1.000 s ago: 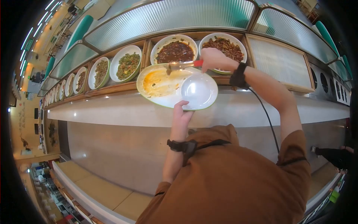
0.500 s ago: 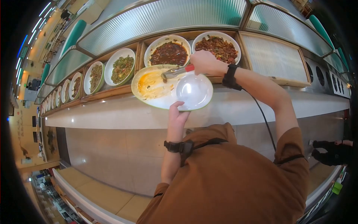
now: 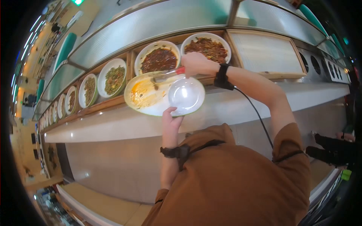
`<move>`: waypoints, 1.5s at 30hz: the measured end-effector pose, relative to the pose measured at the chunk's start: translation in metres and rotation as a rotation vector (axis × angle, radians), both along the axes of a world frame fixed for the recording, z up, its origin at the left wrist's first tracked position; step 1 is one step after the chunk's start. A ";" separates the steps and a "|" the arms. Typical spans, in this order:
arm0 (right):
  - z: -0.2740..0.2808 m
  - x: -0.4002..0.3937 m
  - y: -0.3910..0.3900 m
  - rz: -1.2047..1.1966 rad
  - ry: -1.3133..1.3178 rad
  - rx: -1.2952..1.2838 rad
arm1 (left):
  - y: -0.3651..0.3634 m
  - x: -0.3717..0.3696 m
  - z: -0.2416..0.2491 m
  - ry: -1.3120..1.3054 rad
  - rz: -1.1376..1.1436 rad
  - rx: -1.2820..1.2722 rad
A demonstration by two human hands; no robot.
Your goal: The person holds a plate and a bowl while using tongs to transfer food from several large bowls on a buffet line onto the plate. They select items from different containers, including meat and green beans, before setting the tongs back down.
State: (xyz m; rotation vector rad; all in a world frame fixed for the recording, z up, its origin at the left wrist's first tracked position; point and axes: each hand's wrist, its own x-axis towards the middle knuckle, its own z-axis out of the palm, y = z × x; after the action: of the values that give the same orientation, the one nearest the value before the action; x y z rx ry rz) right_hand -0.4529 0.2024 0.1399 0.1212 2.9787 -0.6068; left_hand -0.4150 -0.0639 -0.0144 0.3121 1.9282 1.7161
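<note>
Mid-serving: right hand (image 3: 196, 63) clamped on red-handled tongs (image 3: 166, 74), tips over greasy oval plate (image 3: 145, 96). Left hand (image 3: 170, 122) pinching small white dish (image 3: 186, 95) above it. Next likely needs tongs lowered steadily.

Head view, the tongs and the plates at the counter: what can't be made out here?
- Tongs: tips too small and blurred to show whether they grip any food.
- Right hand: fingers curl away under the knuckles, so the grip on the red handle is hidden.
- Left hand: fingers hidden beneath the small white plate.
- Large plate: right part covered by the small plate.
- Far dishes: contents too small to identify.
</note>
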 end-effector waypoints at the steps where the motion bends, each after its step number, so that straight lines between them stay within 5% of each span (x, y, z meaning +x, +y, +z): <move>1: 0.006 0.009 0.015 -0.056 -0.004 -0.033 | 0.008 0.006 0.024 0.031 -0.033 0.014; 7: 0.012 0.024 0.100 -0.244 0.049 0.060 | 0.004 0.010 0.036 0.255 -0.028 -0.007; 11: 0.004 0.050 0.147 -0.470 -0.166 0.114 | 0.007 0.010 0.034 0.243 -0.038 0.020; 13: 0.005 0.065 0.155 -0.520 -0.241 0.136 | 0.015 0.010 0.056 -0.428 0.142 0.449; 15: 0.002 0.078 0.162 -0.539 -0.268 0.176 | 0.020 0.005 0.058 -0.779 0.228 0.588; 20: -0.006 0.099 0.159 -0.509 -0.178 0.254 | 0.026 -0.017 0.044 -1.179 0.438 0.595; 23: -0.013 0.102 0.156 -0.494 -0.174 0.320 | 0.032 -0.016 0.053 -1.207 0.549 0.566; 28: -0.001 0.105 0.137 -0.446 -0.122 0.400 | 0.014 0.010 0.055 -0.173 0.009 -0.049; 30: -0.020 0.100 0.148 -0.395 -0.095 0.436 | 0.014 0.003 0.047 -0.380 0.064 0.079; 32: -0.031 0.099 0.151 -0.381 -0.065 0.448 | 0.020 -0.023 0.027 -1.200 0.396 0.590; 35: -0.028 0.098 0.149 -0.405 -0.057 0.421 | 0.014 -0.001 0.047 -0.722 0.191 0.508; 38: -0.017 0.101 0.147 -0.419 -0.147 0.383 | 0.006 0.001 0.017 0.133 -0.018 -0.049; 41: -0.015 0.100 0.151 -0.469 -0.228 0.320 | 0.000 0.012 0.039 0.285 -0.072 0.019; 43: -0.010 0.101 0.150 -0.515 -0.267 0.218 | 0.001 -0.014 -0.037 -0.286 0.151 0.353; 45: -0.017 0.103 0.153 -0.543 -0.227 0.220 | 0.005 -0.017 -0.040 -0.561 0.237 0.498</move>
State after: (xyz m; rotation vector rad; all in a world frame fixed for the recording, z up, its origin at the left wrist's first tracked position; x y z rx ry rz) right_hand -0.3502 0.3556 0.1230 0.9664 2.7665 -0.2737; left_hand -0.4323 -0.0592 -0.0541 -0.2206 1.1606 2.1419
